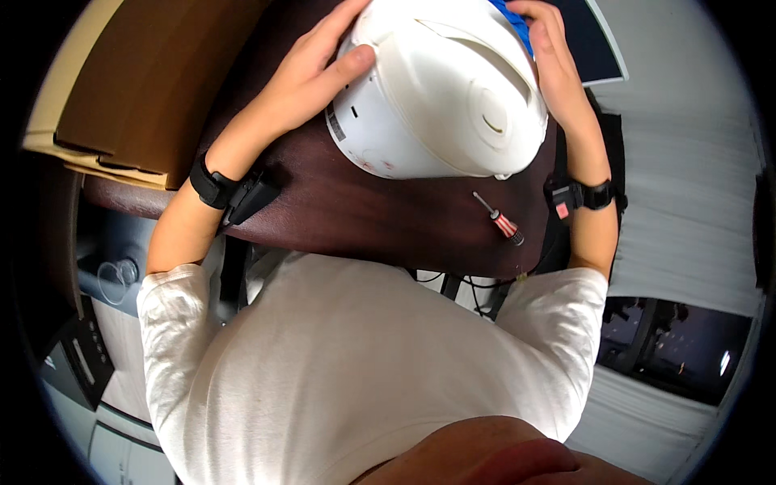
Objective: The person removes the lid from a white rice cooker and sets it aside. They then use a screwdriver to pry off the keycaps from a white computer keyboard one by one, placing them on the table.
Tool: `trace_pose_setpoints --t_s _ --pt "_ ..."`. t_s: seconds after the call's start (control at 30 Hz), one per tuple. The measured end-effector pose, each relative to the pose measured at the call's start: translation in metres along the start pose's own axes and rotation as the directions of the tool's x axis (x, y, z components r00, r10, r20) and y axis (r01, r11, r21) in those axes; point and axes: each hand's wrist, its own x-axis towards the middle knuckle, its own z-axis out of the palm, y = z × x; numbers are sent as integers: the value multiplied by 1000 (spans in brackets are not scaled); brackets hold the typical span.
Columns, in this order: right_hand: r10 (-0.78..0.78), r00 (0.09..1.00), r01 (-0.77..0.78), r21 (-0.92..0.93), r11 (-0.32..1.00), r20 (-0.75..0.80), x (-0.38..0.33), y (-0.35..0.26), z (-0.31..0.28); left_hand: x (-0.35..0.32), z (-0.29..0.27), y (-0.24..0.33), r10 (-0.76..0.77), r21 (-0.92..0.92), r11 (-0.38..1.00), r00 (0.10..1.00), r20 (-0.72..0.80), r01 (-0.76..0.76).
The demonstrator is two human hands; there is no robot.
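Head view: your left hand (323, 77) is at the left side of the white lidded appliance (440, 97), thumb spread wide from the fingers and pressed near the lid's edge. Fingers run toward the top of frame, tips cut off, so can't tell if it's gripping. Your right hand (554, 61) is at the appliance's far right side, fingers bent, next to a blue item (520, 26); can't tell how tightly it's closed, or whether it holds the blue piece.

Both forearms reach up and forward, elbows out, framing the appliance. Black wrist strap (214, 184) on your left, a second black strap (596, 196) on your right with a pink square on its block.

Appliance is on the dark red-brown worktop (323, 212), lid in view, small floral print low on its body. Can't tell if it's upright or tipped. Screwdriver (503, 224) with a red-and-white handle lies near it, on your side, untouched. Brown cardboard box (153, 89) left of your left arm.
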Motion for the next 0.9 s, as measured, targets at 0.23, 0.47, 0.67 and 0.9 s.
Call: trace_pose_setpoints --t_s 0.23,0.47,0.67,0.9 --pt "295 952 -303 376 876 80 22 -5 -40 2 3 7 -53 -24 998 998 -33 52" --pt "43 999 -43 60 997 4 -2 30 7 5 7 14 -64 -57 996 998 -13 63" --pt "140 989 -124 265 956 -40 2 5 -2 3 5 13 -96 -110 989 995 7 96" --pt "444 876 -351 382 855 -190 -42 -4 -18 30 -7 33 23 152 988 998 -60 -14"
